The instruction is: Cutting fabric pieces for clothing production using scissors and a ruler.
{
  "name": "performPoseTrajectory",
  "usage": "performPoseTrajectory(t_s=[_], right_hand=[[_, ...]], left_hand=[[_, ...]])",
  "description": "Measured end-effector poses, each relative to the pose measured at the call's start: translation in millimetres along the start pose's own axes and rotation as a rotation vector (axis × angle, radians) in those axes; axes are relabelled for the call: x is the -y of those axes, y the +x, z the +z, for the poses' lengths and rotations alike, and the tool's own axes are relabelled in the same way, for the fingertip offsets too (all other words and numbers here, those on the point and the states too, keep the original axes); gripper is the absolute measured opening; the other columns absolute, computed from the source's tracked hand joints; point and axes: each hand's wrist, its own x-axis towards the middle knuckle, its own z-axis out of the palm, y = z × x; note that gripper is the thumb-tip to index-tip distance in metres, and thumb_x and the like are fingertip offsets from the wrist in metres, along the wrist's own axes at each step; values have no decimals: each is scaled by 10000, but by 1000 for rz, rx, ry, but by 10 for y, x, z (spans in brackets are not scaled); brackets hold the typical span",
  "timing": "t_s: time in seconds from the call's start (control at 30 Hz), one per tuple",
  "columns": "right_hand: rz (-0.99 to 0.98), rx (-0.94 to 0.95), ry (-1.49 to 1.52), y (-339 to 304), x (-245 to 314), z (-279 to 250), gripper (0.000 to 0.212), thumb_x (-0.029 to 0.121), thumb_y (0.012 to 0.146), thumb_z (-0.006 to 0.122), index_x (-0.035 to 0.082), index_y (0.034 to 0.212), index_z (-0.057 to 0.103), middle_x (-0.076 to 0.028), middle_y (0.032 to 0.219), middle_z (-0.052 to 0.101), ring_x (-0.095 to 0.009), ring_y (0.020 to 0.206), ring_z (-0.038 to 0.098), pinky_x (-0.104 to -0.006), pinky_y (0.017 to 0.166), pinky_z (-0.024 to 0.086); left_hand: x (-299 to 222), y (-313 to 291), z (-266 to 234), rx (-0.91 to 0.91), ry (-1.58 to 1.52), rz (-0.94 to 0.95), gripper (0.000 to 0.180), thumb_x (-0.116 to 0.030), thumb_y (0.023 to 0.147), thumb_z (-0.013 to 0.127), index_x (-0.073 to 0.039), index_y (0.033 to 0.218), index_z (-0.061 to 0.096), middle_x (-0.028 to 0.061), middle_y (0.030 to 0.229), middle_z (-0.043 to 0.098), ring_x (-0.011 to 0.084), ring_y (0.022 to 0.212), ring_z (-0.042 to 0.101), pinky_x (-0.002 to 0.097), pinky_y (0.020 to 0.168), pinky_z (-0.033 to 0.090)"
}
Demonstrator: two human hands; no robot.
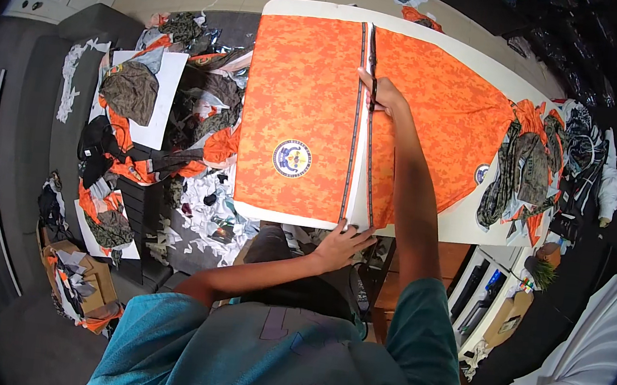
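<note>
An orange camouflage-patterned fabric lies flat on the white table (314,9), in two parts side by side. The left panel (297,92) bears a round blue-and-white emblem; the right panel (445,132) narrows toward the right. Dark printed strips line their facing edges, and a narrow white gap widens toward me. At the far part of this gap my right hand (382,94) is closed around black scissors (374,67), blades pointing away from me. My left hand (344,248) rests at the table's near edge, fingers spread, fingertips touching the fabric beside the gap's near end.
Heaped camouflage and orange cloth (532,165) lies at the table's right end. To the left, more garments sit on white boards (167,93) over a dark sofa. White scraps (210,189) litter the floor there. A cardboard box (96,282) holds offcuts; a white shelf (488,281) stands at right.
</note>
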Motion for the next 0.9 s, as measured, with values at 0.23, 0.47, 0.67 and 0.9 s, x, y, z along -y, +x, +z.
performPoseTrajectory(t_s=[0.23,0.47,0.67,0.9], right_hand=[[-57,-65,288,-149,-5,110,515,547,844,588,95,612,501,-38,524,469,-140,409,411,-253,434,387],[-156,-410,-308,-490,-1036,-246,557,564,821,600,73,581,492,-54,505,478,-194,474,505,-333,474,411],[110,-792,-634,-1070,-1335,-266,368,391,819,587,42,936,571,-157,802,630,-378,721,604,-449,621,482],[-76,-934,-617,-1086,-2057,-1106,351,314,834,546,-14,735,622,-219,668,604,-403,583,570,-459,505,436]], left_hand=[[168,56,-24,-33,-117,56,683,-366,780,632,-151,1381,389,37,1436,353,255,1043,416,459,1002,313],[1257,91,-346,-183,-610,51,599,-324,824,577,-94,1357,427,135,1407,405,339,1134,435,468,945,359],[2071,-268,-440,-323,29,-308,834,-568,840,464,-58,1455,229,194,1488,240,380,1331,291,489,1012,310],[1975,31,-448,-631,-289,-399,304,-153,793,587,-15,1063,573,193,1240,488,366,1082,483,428,931,383]])
